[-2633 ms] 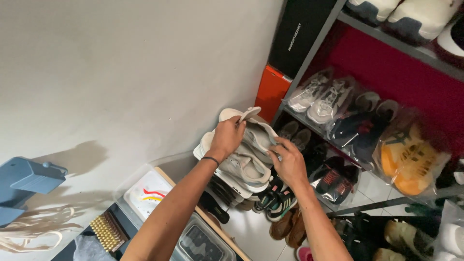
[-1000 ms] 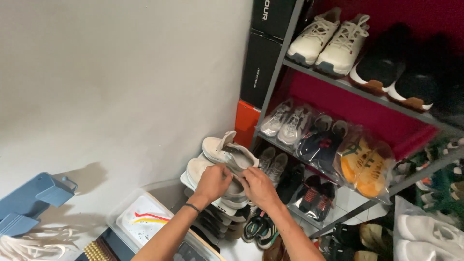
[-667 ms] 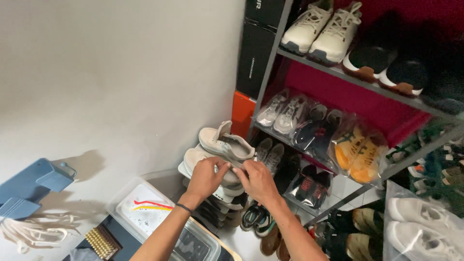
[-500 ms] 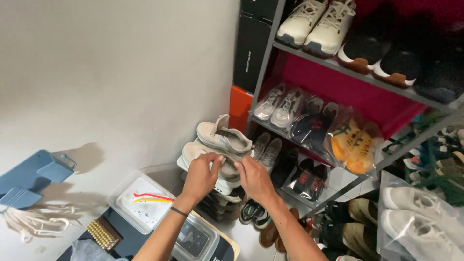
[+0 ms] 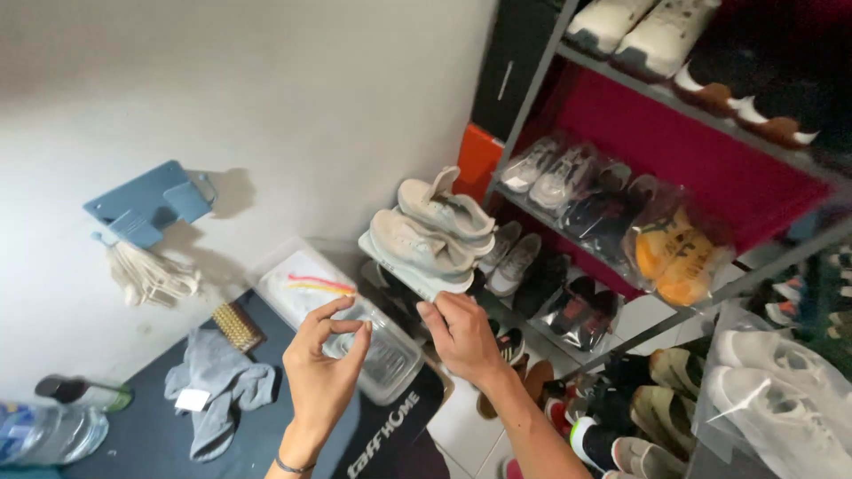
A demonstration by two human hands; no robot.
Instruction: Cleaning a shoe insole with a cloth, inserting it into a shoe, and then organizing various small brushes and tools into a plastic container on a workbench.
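While the right hand [image 5: 461,333] reaches up to the near edge of the pale grey sneakers [image 5: 430,235], its fingers [image 5: 437,312] curl loosely under the sole of the lower shoe, touching it rather than clamping it. These sneakers lie stacked one on the other, soles toward the near side, on top of a pile just left of the metal shoe rack [image 5: 621,239] and in front of the white wall [image 5: 266,98]. Left of that, the left hand [image 5: 321,368] hangs free in the air over a clear plastic box [image 5: 355,324], holding nothing, with thumb and forefinger bent toward each other in an open ring and the other fingers relaxed; a dark band sits on its wrist. Beyond the box, a small brown brush [image 5: 237,326] and a crumpled grey cloth [image 5: 217,386] lie on a dark mat [image 5: 133,439], and a blue plastic holder [image 5: 146,206] with white laces beneath it is on the wall. Rack shelves carry bagged shoes, among them an orange pair [image 5: 679,262]. At the near left edge lies a clear bottle [image 5: 49,430].
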